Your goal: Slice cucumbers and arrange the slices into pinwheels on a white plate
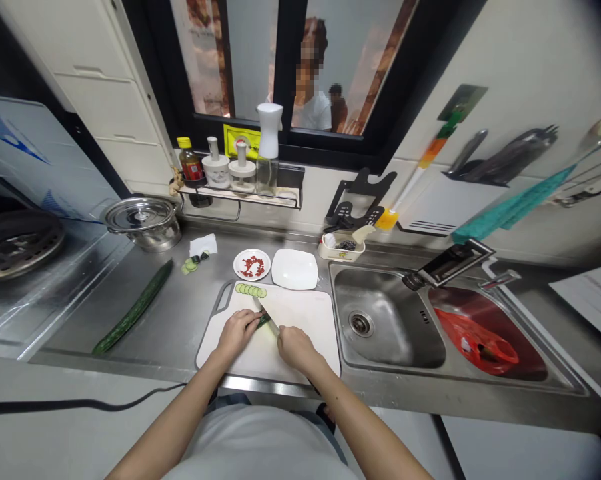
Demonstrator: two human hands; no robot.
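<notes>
On the white cutting board (310, 313), my left hand (237, 333) grips a short piece of cucumber (263, 321), its fingers curled over the end. My right hand (295, 348) is closed round the handle of a kitchen knife (269, 313), whose blade lies against the cucumber piece. A row of cucumber slices (251, 290) rests at the board's upper left. Beyond the board stand a round plate with chopped red bits (253, 267) and a white square plate (294, 269). A whole cucumber (135, 307) lies on the counter to the left.
Cucumber scraps (190, 267) lie near a white tissue (203, 244). A lidded steel pot (147, 220) stands back left. To the right, the double sink (390, 320) holds a red plastic bag (480, 343) under the faucet (445, 265). Condiments stand on a wall shelf (240, 193).
</notes>
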